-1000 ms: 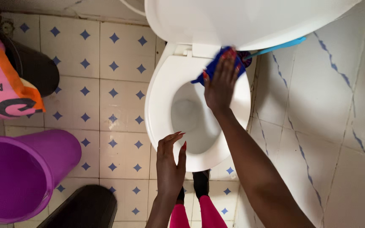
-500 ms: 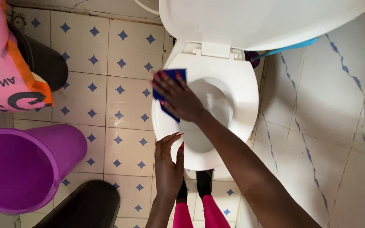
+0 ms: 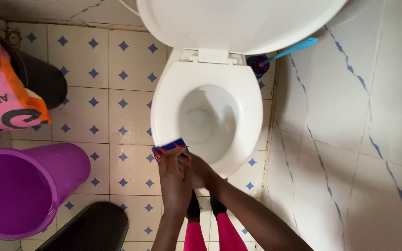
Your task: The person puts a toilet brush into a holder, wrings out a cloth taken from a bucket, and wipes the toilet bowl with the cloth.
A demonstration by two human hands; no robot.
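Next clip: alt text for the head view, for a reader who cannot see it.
Both hands, left hand and right hand, meet on a blue cloth at the near rim of a white toilet seat; a purple bucket stands on the tiled floor.

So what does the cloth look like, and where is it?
Find the white toilet seat in the middle. At its front edge, nearest the person, both hands meet, the left hand over the right hand. The cloth peeks out above the fingers: small and blue, unlike anything around it.
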